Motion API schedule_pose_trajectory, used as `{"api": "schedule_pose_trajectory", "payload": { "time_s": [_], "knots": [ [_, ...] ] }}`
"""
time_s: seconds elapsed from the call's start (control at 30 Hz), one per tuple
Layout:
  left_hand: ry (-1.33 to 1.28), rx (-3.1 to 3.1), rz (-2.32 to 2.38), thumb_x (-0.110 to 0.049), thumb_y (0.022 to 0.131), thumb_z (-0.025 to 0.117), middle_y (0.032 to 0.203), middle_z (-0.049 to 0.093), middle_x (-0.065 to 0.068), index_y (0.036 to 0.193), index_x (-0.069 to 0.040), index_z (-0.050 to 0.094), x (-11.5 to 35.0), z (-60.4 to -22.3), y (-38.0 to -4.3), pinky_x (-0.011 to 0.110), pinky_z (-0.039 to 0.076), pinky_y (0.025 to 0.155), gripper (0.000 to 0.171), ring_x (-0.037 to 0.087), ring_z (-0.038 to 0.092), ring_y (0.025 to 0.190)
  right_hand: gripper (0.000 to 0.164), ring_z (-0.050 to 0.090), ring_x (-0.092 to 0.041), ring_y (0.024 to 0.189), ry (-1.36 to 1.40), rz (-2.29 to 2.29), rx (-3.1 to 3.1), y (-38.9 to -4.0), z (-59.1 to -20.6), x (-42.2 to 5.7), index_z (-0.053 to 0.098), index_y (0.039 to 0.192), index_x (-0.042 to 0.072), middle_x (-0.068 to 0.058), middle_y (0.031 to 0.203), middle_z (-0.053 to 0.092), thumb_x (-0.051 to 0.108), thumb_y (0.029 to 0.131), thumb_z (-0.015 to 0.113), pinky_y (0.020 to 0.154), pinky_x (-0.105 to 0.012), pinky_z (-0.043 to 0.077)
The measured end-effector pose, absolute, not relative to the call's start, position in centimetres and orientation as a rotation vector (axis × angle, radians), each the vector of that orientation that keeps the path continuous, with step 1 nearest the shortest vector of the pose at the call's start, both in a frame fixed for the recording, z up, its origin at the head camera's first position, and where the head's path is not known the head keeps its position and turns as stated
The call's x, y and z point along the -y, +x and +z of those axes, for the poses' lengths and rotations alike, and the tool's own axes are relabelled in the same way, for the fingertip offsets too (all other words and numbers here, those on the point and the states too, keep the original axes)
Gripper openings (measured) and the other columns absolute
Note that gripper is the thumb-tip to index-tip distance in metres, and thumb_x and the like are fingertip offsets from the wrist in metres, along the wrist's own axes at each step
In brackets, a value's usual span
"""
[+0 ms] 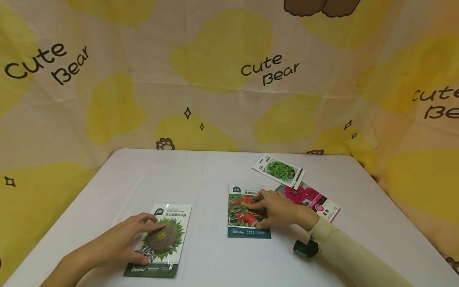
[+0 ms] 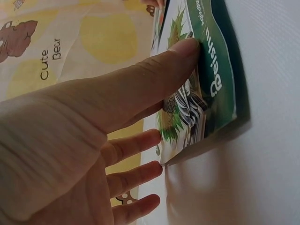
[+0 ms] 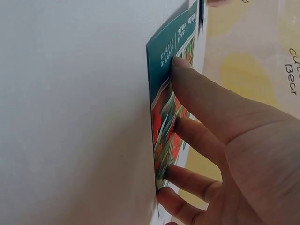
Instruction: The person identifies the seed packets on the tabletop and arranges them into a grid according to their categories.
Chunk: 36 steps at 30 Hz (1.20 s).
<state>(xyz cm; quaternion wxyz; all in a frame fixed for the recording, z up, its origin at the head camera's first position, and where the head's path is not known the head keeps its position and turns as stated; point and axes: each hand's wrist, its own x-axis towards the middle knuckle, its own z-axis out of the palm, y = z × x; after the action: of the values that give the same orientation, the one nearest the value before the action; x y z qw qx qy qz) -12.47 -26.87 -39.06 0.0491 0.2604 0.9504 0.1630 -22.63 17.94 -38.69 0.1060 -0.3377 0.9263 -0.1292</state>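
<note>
A sunflower seed packet [image 1: 166, 239] lies at the left front of the white table. My left hand [image 1: 111, 245] rests on it, index finger on the flower picture and thumb near the green bottom band. In the left wrist view, the thumb presses the packet [image 2: 218, 65] while the other fingers spread past its edge. Right of centre lies a seed packet with red fruit [image 1: 238, 211]. My right hand [image 1: 279, 209] touches its right side with spread fingertips. The right wrist view shows the thumb on this packet's teal band [image 3: 161, 70] and fingertips along its picture.
Behind my right hand, a white packet with green leaves [image 1: 279, 170] overlaps a packet with pink flowers [image 1: 319, 203]. A dark device [image 1: 306, 249] sits under my right wrist. A yellow-patterned cloth [image 1: 215, 48] hangs behind the table [image 1: 208, 255].
</note>
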Motion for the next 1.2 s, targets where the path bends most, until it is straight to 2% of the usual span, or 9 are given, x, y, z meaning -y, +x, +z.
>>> {"api": "schedule_pose_trajectory", "payload": {
  "time_s": [0.27, 0.83, 1.2],
  "knots": [
    [0.794, -2.900, 0.490, -0.069, 0.069, 0.077, 0.142, 0.053, 0.003, 0.141, -0.029, 0.060, 26.9, -39.0, -12.3, 0.053, 0.052, 0.092, 0.084, 0.034, 0.054, 0.126, 0.068, 0.051, -0.027, 0.120, -1.019, -0.380, -2.729, -22.1, -39.0, -17.6, 0.061, 0.141, 0.030, -0.010, 0.132, 0.056, 0.045, 0.079, 0.085, 0.099, -0.058, 0.036],
    [0.769, -2.878, 0.514, -0.066, 0.069, 0.080, 0.143, 0.052, 0.006, 0.141, -0.028, 0.060, 26.7, -38.8, -12.1, 0.059, 0.050, 0.092, 0.084, 0.037, 0.053, 0.128, 0.069, 0.048, -0.024, 0.113, -1.071, -0.402, -2.704, -21.2, -38.5, -17.1, 0.061, 0.141, 0.027, -0.012, 0.130, 0.055, 0.044, 0.078, 0.085, 0.087, -0.040, 0.033],
    [0.758, -2.878, 0.523, -0.065, 0.068, 0.081, 0.143, 0.052, 0.007, 0.140, -0.027, 0.061, 26.7, -38.8, -12.2, 0.062, 0.050, 0.093, 0.084, 0.037, 0.053, 0.127, 0.071, 0.047, -0.022, 0.114, -1.053, -0.390, -2.684, -20.7, -38.6, -16.6, 0.060, 0.142, 0.030, -0.010, 0.132, 0.054, 0.046, 0.078, 0.085, 0.089, -0.040, 0.035]
  ]
}}
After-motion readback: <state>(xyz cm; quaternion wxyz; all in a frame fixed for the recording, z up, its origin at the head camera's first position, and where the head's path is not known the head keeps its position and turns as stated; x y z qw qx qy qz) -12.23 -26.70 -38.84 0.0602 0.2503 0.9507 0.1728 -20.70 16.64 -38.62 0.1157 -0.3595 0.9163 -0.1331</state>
